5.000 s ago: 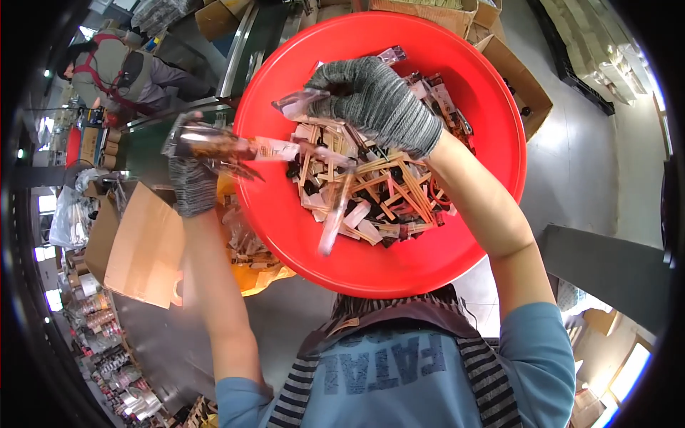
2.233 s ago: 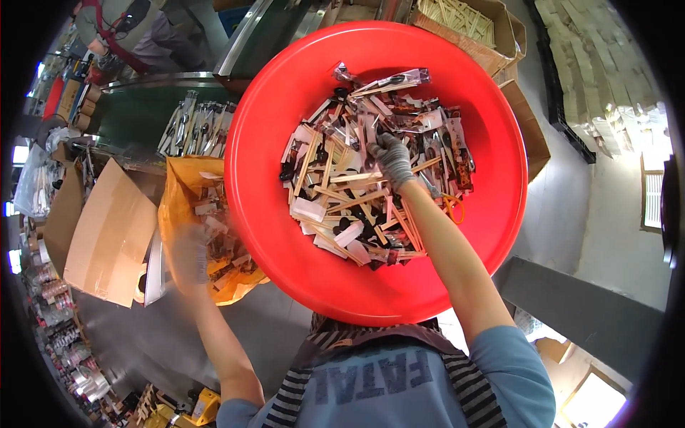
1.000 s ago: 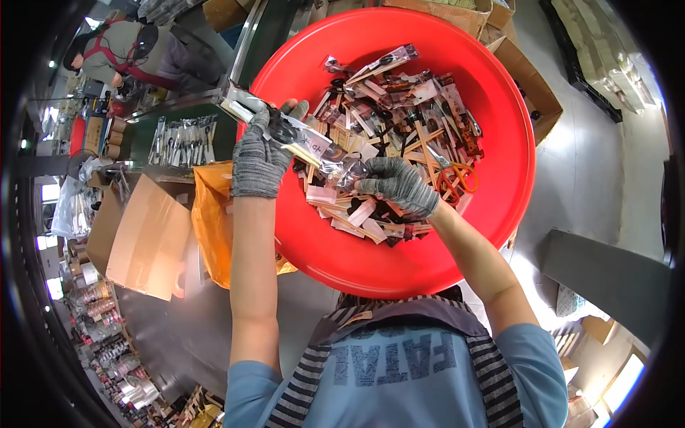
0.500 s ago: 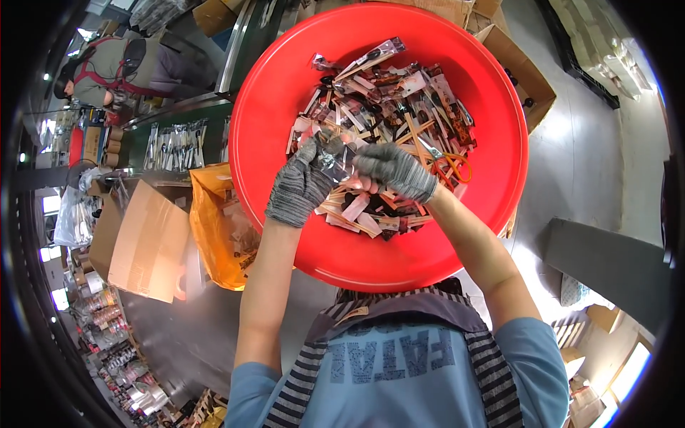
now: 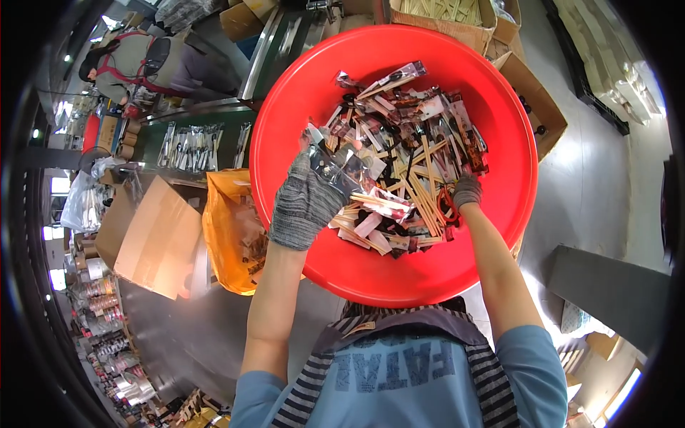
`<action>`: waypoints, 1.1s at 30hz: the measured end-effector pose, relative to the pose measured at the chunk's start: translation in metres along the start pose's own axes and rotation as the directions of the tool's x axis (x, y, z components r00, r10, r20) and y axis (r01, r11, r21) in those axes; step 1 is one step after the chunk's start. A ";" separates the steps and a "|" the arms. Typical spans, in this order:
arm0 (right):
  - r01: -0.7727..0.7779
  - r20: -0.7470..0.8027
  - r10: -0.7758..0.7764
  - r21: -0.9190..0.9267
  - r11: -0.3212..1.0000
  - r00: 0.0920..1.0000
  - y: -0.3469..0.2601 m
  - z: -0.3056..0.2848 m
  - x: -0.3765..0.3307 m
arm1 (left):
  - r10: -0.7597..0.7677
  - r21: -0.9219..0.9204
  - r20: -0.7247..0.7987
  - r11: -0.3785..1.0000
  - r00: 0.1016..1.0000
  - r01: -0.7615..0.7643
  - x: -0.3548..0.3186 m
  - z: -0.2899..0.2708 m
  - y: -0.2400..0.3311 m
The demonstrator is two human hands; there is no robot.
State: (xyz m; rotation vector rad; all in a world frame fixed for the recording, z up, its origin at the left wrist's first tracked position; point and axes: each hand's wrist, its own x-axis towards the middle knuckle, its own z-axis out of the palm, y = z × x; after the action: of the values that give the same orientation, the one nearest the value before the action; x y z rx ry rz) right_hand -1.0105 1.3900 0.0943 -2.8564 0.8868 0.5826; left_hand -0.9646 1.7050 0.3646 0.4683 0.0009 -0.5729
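Far left, a second person (image 5: pixel 139 60) in an apron bends beside a green conveyor (image 5: pixel 207 139) w/ clear-wrapped packs laid on it. Nearer, a brown cardboard box (image 5: pixel 153 239) sits just left of an orange plastic bag (image 5: pixel 232 232) stuffed w/ small packets, the bag tucked against the left rim of a big red basin (image 5: pixel 428 274). Centre: the worker's left hand (image 5: pixel 307 203), in a grey knit glove, is closed round a clear plastic packet (image 5: pixel 335 164) lifted just above the heap at the basin's left side. The heap of packaged items (image 5: pixel 407 164), mostly slim stick-like pieces in clear sleeves, fills the basin's middle and far part. Right: the right hand (image 5: pixel 466 191), also grey-gloved, is pushed down into the pile's right edge, fingers curled among packets; whether it has hold of one, can't tell. Far right, beyond the rim, open cardboard cartons (image 5: pixel 531 107) stand on the grey floor.
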 end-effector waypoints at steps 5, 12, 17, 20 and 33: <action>0.082 0.005 -0.082 -0.196 0.977 0.997 -0.006 0.025 0.008 | -0.051 -0.103 -0.098 0.994 0.994 0.041 -0.002 0.009 0.011; 0.014 0.118 -0.027 0.108 0.994 0.993 0.002 0.016 0.011 | -0.003 -0.111 -0.022 0.994 1.000 0.001 -0.001 0.006 0.015; -0.002 0.261 0.005 -0.013 1.000 0.965 -0.017 -0.022 -0.018 | -0.011 -0.048 -0.029 0.999 1.000 0.010 -0.003 -0.007 0.013; 0.118 0.240 -0.106 -0.035 0.992 0.965 -0.024 -0.039 -0.032 | -0.031 0.008 -0.074 0.999 0.997 0.032 -0.001 -0.020 0.015; 0.122 0.042 -0.197 0.656 0.745 0.979 -0.012 -0.085 -0.090 | 0.215 0.053 -0.348 0.976 0.913 -0.209 0.002 -0.083 0.009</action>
State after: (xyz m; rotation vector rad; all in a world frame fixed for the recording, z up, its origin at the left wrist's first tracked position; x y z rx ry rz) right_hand -1.0438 1.4308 0.2073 -2.2030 0.6441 0.3141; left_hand -0.9479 1.7461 0.2939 0.5731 0.2863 -0.2689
